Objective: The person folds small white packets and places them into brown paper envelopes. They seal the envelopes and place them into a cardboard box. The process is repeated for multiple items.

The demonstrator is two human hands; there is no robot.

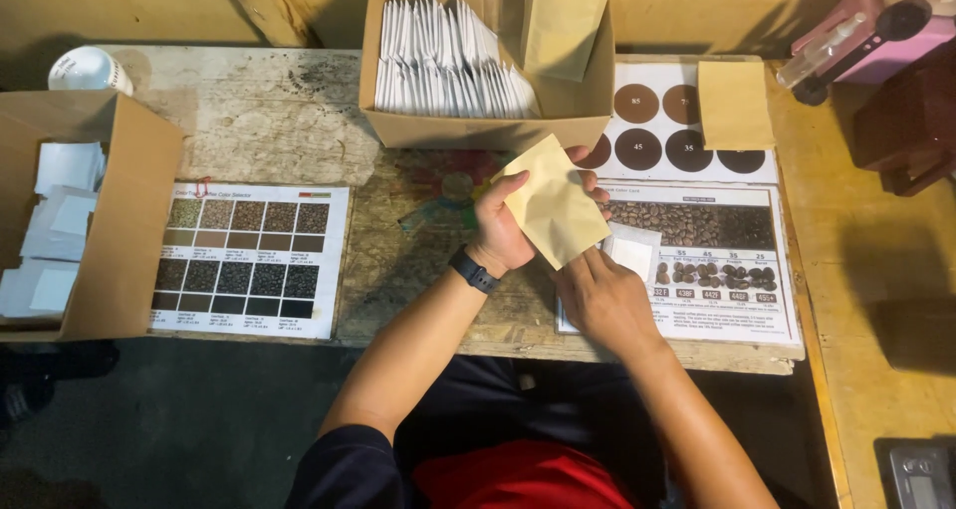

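L hand [501, 232] grips a tan pouch [551, 210] above the desk [289, 121] w/ a white sachet [631, 253] at its mouth under R hand [604, 295] fingers, not yet fully in; many sachets left in the box [478, 128].

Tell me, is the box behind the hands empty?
No, the box holds a packed row of white sachets and a few tan envelopes standing at its right end.
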